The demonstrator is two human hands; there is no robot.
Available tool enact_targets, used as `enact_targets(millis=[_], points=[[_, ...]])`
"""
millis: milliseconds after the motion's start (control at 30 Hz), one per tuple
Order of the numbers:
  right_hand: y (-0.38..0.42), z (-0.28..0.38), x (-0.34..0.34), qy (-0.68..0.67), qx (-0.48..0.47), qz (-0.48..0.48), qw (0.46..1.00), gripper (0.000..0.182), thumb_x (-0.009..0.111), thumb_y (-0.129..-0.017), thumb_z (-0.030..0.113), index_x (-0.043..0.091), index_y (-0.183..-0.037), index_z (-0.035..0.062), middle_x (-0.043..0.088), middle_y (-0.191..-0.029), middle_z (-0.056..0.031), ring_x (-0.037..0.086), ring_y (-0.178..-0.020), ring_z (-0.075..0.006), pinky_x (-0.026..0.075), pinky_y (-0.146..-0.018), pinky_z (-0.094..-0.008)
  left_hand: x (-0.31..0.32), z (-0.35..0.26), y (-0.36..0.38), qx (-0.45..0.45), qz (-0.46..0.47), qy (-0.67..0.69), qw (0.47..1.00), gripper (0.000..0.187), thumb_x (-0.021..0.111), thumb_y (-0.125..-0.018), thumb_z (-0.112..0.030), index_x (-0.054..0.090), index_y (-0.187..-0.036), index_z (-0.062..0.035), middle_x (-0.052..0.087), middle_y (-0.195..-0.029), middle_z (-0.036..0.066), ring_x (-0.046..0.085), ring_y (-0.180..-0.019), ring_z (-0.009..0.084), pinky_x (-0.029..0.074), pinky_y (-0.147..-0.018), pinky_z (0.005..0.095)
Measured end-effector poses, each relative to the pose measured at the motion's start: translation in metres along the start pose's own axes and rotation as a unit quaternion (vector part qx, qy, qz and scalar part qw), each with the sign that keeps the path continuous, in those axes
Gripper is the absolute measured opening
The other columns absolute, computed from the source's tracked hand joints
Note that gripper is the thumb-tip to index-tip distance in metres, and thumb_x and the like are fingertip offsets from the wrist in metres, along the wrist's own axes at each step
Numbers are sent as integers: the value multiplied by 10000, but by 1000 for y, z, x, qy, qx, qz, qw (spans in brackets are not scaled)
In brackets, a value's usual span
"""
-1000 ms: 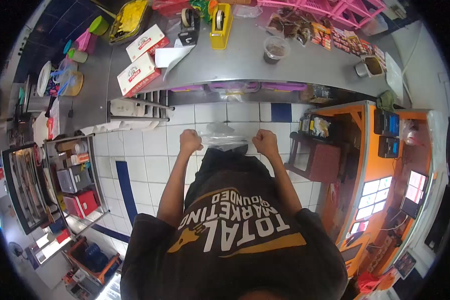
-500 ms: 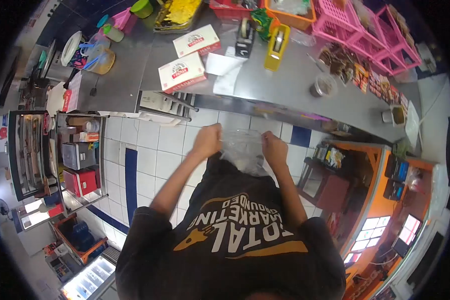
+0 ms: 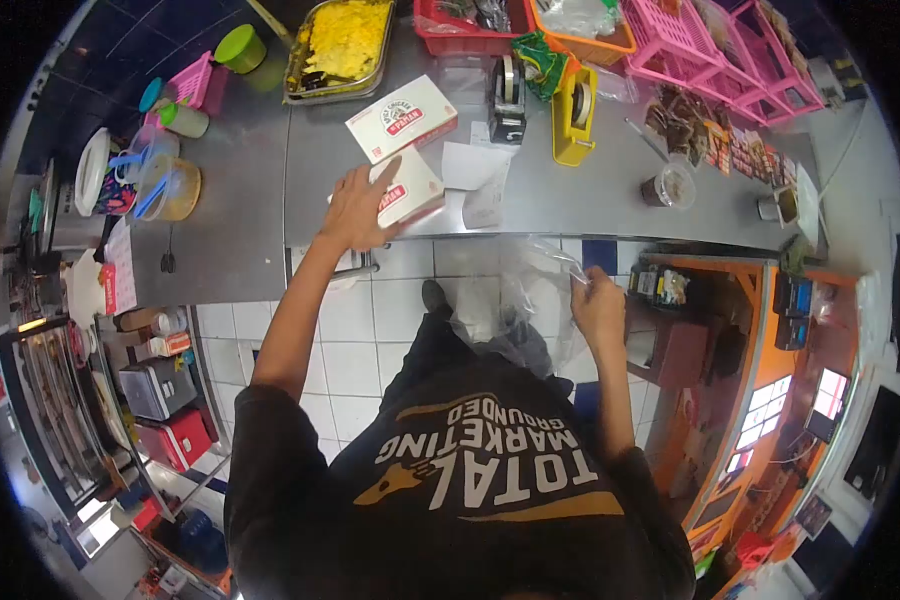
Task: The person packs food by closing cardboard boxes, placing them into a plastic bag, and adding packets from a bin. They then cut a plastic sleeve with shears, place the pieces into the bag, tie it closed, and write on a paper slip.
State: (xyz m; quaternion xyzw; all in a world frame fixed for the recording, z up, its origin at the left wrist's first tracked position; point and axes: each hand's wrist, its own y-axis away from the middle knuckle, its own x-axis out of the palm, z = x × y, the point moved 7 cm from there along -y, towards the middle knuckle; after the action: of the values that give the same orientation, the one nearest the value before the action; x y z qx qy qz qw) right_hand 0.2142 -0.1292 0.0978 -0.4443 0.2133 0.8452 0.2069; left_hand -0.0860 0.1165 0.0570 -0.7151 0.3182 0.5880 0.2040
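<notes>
2 hands: left hand (image 3: 355, 208) flat on near white box (image 3: 407, 190), right hand (image 3: 598, 306) fingers pinching clear bag (image 3: 510, 300); grip box edges firmly before lifting off tabletop (image 3: 570, 195).

**Counter layout around the tape dispenser**

The tape dispenser (image 3: 508, 100) stands on the counter (image 3: 570, 195). Left of it lie two boxes: the far box (image 3: 402, 118), and the near box (image 3: 407, 187) under the left hand (image 3: 357, 208). Right of it sits a second dispenser (image 3: 574, 115), then a cup (image 3: 670, 184). Behind it are a food tray (image 3: 340, 45) and baskets (image 3: 690, 40). Before it, off the counter edge, the right hand (image 3: 598, 306) holds a plastic bag (image 3: 515, 305).
</notes>
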Motion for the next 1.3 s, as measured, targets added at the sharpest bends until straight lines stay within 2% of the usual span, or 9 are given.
enact_targets(millis=[267, 400, 500, 567, 667, 767, 967, 1067, 1300], points=[[-25, 28, -2, -58, -41, 29, 997, 219, 639, -873, 194, 635, -887, -24, 634, -712, -268, 638, -721, -474, 499, -640, -519, -107, -139, 75, 35, 102, 181, 978, 1013, 794, -685, -314, 315, -1567, -178, 502, -1044, 219, 526, -1000, 400, 451, -911, 450], [-11, 59, -51, -61, -105, 13, 992, 177, 634, -870, 160, 574, -877, -7, 616, -690, -265, 624, -705, -476, 484, -618, -535, -74, -202, 80, -40, 286, 237, 928, 1037, 791, -685, -283, 281, -1573, -120, 517, -1149, 245, 535, -1108, 409, 437, -990, 442], [19, 56, -82, -49, -150, 0, 988, 153, 634, -863, 143, 551, -874, 14, 617, -708, -239, 627, -682, -453, 487, -605, -533, 0, -198, 63, -126, 170, 327, 921, 1064, 772, -708, -252, 199, -1590, -89, 504, -1299, 238, 524, -1208, 384, 407, -1061, 428], [39, 45, -83, -56, -180, 37, 981, 139, 635, -856, 134, 550, -875, 26, 620, -733, -221, 630, -672, -437, 493, -601, -530, 30, -197, 36, -192, 22, 492, 849, 945, 747, -796, -261, 233, -1572, -93, 500, -1379, 198, 518, -1267, 315, 424, -1074, 437], [68, 18, -57, -85, -225, 115, 964, 120, 635, -853, 128, 561, -873, 35, 624, -765, -204, 637, -670, -419, 501, -600, -529, 42, -229, 8, -304, -39, 805, 509, 868, 719, -861, -315, 221, -1556, -167, 558, -1275, 144, 558, -1208, 288, 466, -1017, 488], [71, -15, -35, -101, -217, 116, 964, 112, 624, -864, 136, 579, -847, 35, 631, -780, -206, 647, -688, -413, 504, -606, -535, 62, -242, -14, -314, -70, 839, 438, 871, 744, -865, -312, 210, -1538, -168, 539, -1318, 127, 571, -1185, 268, 480, -1001, 496], [43, -61, 52, -35, -217, 240, 946, 183, 543, -922, 168, 656, -877, 30, 655, -820, -232, 661, -770, -439, 524, -679, -533, 93, -242, -60, -354, -172, 754, 527, 973, 773, -855, -339, 146, -1556, -87, 539, -1332, 140, 572, -1193, 254, 492, -985, 472], [21, -67, 31, 86, -165, 184, 965, 155, 535, -891, 103, 665, -864, 23, 689, -844, -208, 696, -745, -407, 571, -678, -491, 72, -223, -59, -416, -163, 557, 700, 886, 766, -865, -341, 244, -1510, -31, 548, -1319, 146, 582, -1190, 262, 522, -953, 457], [19, 2, 40, 104, -335, 309, 884, 107, 592, -847, 67, 653, -902, 0, 679, -840, -178, 705, -740, -352, 579, -620, -431, 31, -245, -91, -350, -54, 803, 479, 708, 746, -877, -377, 428, -1412, -41, 550, -1303, 135, 628, -1098, 270, 586, -866, 451]])
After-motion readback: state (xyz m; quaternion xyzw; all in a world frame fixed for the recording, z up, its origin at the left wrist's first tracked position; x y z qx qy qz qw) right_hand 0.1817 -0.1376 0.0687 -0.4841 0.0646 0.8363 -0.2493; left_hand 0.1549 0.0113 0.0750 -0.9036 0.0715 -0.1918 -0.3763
